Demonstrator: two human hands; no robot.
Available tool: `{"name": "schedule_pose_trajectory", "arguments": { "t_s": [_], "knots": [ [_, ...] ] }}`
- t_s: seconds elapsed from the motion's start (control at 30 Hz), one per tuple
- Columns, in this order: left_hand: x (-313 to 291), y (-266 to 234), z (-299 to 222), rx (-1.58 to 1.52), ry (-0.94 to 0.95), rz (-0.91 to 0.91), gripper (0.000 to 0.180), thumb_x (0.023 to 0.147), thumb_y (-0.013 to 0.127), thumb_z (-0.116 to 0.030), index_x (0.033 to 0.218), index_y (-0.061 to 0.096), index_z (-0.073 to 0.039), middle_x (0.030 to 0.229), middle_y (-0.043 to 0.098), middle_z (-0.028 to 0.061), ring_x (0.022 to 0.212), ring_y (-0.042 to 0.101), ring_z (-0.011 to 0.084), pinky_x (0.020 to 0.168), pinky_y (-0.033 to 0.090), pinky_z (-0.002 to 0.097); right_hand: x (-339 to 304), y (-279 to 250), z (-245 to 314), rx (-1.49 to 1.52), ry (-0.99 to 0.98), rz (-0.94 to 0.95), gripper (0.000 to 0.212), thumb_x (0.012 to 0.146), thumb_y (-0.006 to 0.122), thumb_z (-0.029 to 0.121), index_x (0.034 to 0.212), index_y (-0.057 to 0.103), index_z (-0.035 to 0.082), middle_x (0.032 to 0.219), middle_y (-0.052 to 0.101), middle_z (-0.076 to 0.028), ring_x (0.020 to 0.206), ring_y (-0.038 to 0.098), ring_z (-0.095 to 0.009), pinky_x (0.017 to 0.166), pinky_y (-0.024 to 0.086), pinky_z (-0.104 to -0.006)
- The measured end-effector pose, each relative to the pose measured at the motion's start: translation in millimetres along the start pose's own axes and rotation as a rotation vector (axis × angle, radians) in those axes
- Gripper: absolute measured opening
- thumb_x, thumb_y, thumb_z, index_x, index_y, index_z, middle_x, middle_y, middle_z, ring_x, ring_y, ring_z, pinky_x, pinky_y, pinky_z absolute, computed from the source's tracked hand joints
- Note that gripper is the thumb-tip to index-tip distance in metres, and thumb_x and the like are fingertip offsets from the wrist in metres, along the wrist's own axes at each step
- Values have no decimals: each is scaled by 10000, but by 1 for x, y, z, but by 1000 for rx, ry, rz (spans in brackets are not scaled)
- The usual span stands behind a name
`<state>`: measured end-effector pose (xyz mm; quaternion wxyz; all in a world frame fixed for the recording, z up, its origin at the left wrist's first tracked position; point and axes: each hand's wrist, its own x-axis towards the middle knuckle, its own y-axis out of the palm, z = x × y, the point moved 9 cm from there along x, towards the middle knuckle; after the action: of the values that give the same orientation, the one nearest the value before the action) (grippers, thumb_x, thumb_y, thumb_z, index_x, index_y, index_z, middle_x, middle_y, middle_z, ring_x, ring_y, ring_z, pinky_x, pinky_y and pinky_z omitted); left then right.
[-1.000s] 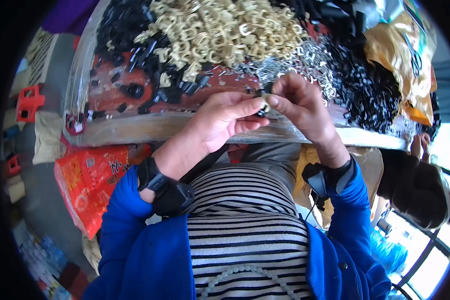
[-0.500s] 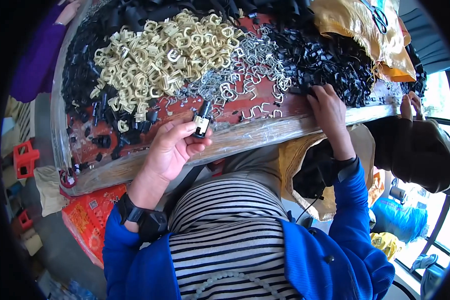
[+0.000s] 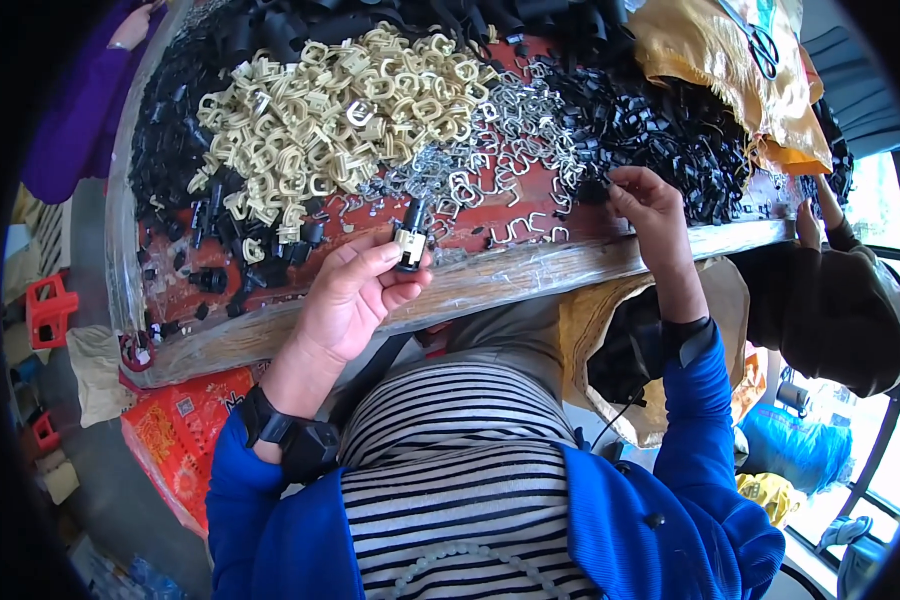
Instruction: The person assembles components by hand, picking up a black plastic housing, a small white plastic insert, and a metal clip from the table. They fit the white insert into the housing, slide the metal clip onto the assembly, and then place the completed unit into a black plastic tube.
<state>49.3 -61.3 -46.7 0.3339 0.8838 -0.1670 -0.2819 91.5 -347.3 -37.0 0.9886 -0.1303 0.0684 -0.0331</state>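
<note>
My left hand pinches a black plastic part with a cream insert. Its narrow black end points up, above the table's near edge. To the right, my right hand is closed, thumb and fingertips together, on a small dark plastic piece partly lost against the pile behind. Close to that hand spreads a heap of small black plastic pieces. Bent metal hooks lie loose between the two hands, and a big mound of cream plastic clips rises beyond my left hand.
The red table has a film-wrapped wooden rim. An open sack hangs below it near my right arm. Scissors rest on a yellow sack at far right. Other people's hands show at both sides.
My right hand has drawn slightly back from the black heap, its fingertips lifting the small dark piece off the table. My left hand keeps its hold, nearly still.
</note>
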Motion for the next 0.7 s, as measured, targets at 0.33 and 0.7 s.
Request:
{"name": "schedule_pose_trajectory", "arguments": {
  "t_s": [0.33,0.7],
  "knots": [
    [0,-2,2,-46,8,25,253,790,478,-141,985,489,20,876,558,107,749,563,148,638,479,222,-11,78,44,181,-34,184,113,796,496,51,889,530,-2,662,506,8,531,436,-44,492,353,-163],
    [-2,1,3,-80,23,42,217,781,524,-155,946,521,-15,864,560,63,760,558,130,683,455,221,-39,147,78,230,-153,248,176,806,484,64,954,535,-16,678,498,0,537,428,-53,458,346,-167]
  ]
}}
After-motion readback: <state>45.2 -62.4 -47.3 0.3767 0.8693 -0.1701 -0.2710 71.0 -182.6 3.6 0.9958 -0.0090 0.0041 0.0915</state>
